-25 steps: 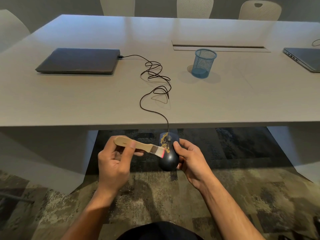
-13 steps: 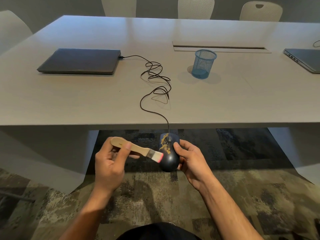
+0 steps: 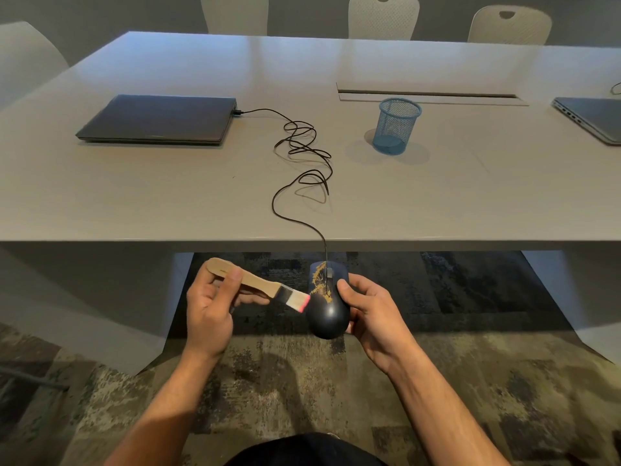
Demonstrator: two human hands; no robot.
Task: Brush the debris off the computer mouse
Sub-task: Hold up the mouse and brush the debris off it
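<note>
Brushing step under way, debris remaining.
My right hand [image 3: 373,311] is gripping the dark rounded computer mouse [image 3: 327,304]; my left hand [image 3: 210,307] is pinching the wooden-handled pink-tipped brush [image 3: 258,284], needing outward strokes across the tan debris [image 3: 317,284].

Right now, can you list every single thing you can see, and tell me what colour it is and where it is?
table: 1, grey, across the middle
laptop: 2, dark grey, both closed; one left on table, the other at right edge
pen cup: 1, blue mesh, on table right of centre
cable: 1, black, from left laptop to mouse
chairs: 5 partly seen, white, round the table
carpet: 1, mottled grey-green, floor
mouse: 1, black, below table edge
debris: 1 patch, tan, on mouse's front
brush: 1, wooden, pink-tipped bristles, beside mouse
left hand: grips brush
right hand: holds mouse
</note>
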